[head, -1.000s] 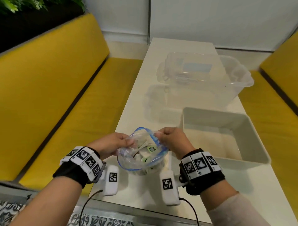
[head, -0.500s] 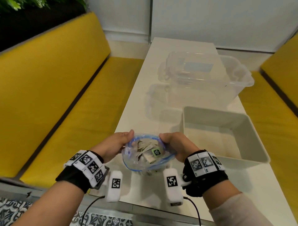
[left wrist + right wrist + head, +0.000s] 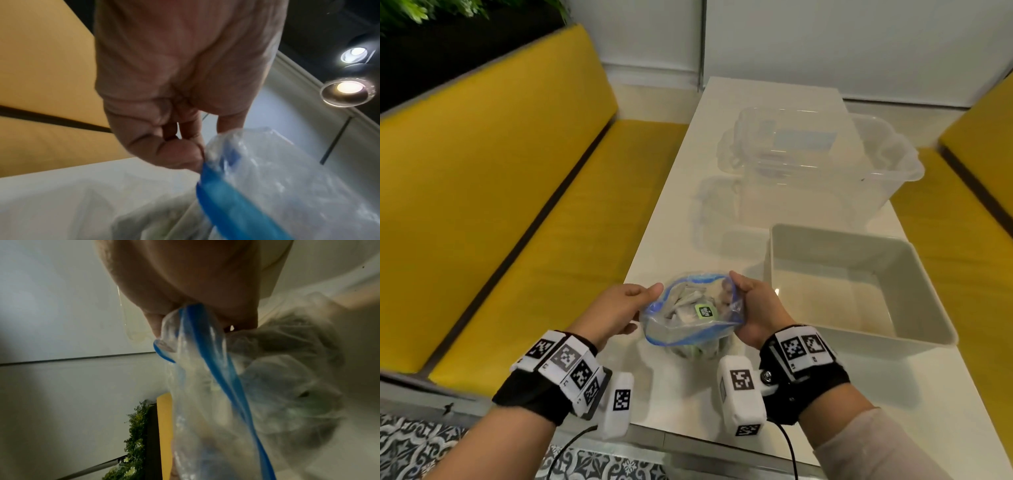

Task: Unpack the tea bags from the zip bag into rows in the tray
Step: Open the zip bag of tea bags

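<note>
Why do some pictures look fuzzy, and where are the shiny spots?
Head view: mostly sharp, slightly bent edges; soft glare on the glossy white table. Left wrist view: the left hand and clear blue-rimmed zip bag are smeared; two ceiling lamps flare. Right wrist view: bag blurry, too close.

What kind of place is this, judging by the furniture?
Probably a café or canteen booth: yellow benches run along both sides of a long white table, with a plant above the left bench back.
</note>
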The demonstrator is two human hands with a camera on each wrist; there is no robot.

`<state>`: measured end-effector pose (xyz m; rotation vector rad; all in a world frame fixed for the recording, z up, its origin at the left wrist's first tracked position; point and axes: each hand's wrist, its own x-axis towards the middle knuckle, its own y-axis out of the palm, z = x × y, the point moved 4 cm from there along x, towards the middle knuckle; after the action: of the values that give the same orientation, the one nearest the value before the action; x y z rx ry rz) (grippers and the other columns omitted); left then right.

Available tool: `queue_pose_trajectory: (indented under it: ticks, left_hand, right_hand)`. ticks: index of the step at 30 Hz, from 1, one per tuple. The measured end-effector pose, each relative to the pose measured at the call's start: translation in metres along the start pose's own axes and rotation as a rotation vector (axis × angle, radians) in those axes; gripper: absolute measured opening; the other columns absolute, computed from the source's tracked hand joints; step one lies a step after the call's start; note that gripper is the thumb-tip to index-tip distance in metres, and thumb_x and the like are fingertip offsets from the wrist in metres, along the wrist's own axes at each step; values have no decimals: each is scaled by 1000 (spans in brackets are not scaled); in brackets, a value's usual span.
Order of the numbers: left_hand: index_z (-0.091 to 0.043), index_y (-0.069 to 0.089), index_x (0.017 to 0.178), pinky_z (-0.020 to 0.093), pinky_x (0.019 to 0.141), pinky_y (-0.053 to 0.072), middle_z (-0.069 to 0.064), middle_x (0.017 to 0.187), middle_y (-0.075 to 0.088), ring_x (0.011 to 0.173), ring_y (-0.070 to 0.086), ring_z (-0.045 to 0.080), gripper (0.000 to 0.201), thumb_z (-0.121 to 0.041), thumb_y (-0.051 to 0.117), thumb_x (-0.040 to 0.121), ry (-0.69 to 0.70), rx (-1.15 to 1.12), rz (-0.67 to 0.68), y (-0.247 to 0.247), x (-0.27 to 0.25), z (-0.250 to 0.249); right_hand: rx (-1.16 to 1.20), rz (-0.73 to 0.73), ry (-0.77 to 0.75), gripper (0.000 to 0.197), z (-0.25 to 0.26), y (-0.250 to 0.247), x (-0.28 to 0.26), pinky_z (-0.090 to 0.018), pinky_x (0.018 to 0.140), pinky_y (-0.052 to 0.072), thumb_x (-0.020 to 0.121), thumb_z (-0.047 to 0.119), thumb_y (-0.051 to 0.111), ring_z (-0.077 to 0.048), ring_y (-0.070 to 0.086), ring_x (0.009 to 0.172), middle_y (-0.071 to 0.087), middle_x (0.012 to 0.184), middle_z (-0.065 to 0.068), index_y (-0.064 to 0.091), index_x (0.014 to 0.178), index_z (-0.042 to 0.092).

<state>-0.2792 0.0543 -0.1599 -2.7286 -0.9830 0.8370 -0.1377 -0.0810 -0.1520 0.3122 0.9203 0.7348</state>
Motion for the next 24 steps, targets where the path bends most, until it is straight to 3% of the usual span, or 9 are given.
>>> queue_pose_trajectory:
  ticks: [2, 4, 6, 9, 11, 15, 18, 21, 24]
  left_hand:
    - [-9, 63, 76, 19, 53, 44, 10, 81, 66, 67, 53, 16, 37, -45, 60, 84, 18, 16, -20, 1, -2, -5]
    - [-4, 68, 85, 18, 50, 47, 14, 83, 69, 65, 57, 16, 39, -43, 69, 77, 8, 15, -34, 2, -2, -8]
    - [-3, 69, 87, 18, 49, 49, 12, 80, 71, 62, 61, 16, 37, -37, 76, 73, -12, 82, -18, 5, -2, -9]
    - [-2, 68, 80, 18, 47, 50, 6, 62, 64, 47, 57, 10, 24, -26, 71, 82, -26, 176, -17, 11, -2, -8]
    - [0, 66, 81, 20, 47, 51, 6, 60, 58, 41, 54, 7, 19, -18, 65, 87, -20, 97, -75, 10, 1, -5]
    - [-1, 60, 88, 22, 54, 57, 15, 84, 61, 64, 60, 17, 15, -14, 57, 92, -67, -246, -117, 12, 3, 0]
    - [-3, 56, 88, 22, 53, 57, 15, 87, 65, 72, 62, 20, 12, -11, 50, 95, -117, -503, -80, 22, -2, 6]
    - [-2, 55, 88, 23, 51, 57, 17, 87, 65, 63, 67, 17, 12, -10, 49, 95, -144, -774, -28, 29, -6, 14]
    - [-1, 55, 85, 25, 52, 58, 18, 84, 69, 58, 69, 16, 15, -9, 47, 94, -148, -954, 10, 33, -12, 24]
  right_hand:
    - [-49, -6, -39, 39, 0, 1, 3, -28, 55, 52, 100, 27, 38, -17, 63, 50, 63, 54, -7, 56, 72, 5]
    - [-119, -17, -76, 39, 0, 2, 7, -37, 80, 53, 99, 34, 41, -24, 66, 78, 69, 81, -12, 62, 94, 1]
    - [-174, -33, -101, 47, 0, 1, 10, -41, 89, 49, 98, 37, 41, -29, 63, 90, 66, 98, -18, 59, 112, -3]
    - [-283, -48, -166, 39, -1, -1, 14, -40, 83, 52, 96, 38, 46, -29, 63, 89, 65, 100, -17, 58, 107, 2]
    - [-465, -158, -289, 31, 6, -6, 12, -33, 76, 51, 89, 38, 59, -23, 61, 85, 62, 96, -12, 54, 100, 9]
    - [-790, -397, -546, 50, 18, -9, -3, -21, 64, 38, 68, 30, 78, -16, 49, 82, 47, 95, -2, 43, 100, 15]
    - [-1101, -456, -647, 40, 20, -2, -12, -17, 54, 29, 71, 26, 72, -14, 46, 73, 45, 87, 3, 39, 91, 16]
    - [-1240, -451, -621, 26, 22, -1, -13, -18, 48, 25, 78, 16, 61, -10, 45, 62, 48, 76, 3, 39, 92, 16]
    - [-1271, -464, -563, 22, 24, -3, -12, -24, 53, 31, 82, 25, 58, -19, 50, 72, 53, 79, 1, 42, 93, 15]
